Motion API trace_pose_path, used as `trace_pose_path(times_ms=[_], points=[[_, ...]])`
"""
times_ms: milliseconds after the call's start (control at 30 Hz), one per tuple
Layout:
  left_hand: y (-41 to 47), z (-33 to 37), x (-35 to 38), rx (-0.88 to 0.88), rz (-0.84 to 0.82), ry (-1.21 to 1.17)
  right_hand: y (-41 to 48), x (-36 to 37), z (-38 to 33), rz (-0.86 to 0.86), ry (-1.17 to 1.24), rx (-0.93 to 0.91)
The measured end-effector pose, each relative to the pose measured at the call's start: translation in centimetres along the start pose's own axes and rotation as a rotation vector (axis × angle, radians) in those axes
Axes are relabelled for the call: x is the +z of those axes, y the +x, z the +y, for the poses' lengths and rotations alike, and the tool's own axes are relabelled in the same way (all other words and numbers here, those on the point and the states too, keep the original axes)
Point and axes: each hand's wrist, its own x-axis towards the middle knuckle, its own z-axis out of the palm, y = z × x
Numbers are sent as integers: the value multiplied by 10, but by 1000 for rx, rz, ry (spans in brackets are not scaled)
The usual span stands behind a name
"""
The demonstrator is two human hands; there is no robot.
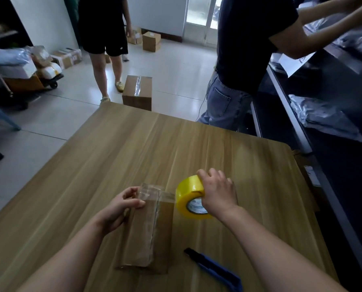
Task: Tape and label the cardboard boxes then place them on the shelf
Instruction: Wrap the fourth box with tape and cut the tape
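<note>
Pale tiled floor (49, 148) beyond my wood-grain table (133, 148), my left hand (121, 207) curled on the far end of the small brown cardboard box (146, 234) lying there, right hand (218, 192) gripping the yellow tape roll (189, 192) just beside it, blue plastic cutter (216, 270) cropped at the bottom, dark shelf (298, 131) right

The blue plastic utility knife (216, 270) ran off my feed's bottom edge. My right hand (218, 192) hid part of the yellow tape roll (188, 190); its core print was unreadably small.
</note>
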Motion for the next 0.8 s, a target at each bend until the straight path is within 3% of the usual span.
trace_pose_path(times_ms=[800], points=[[11,-18,-37,-42,-143,-210,2,17,-18,-70,-37,-14]])
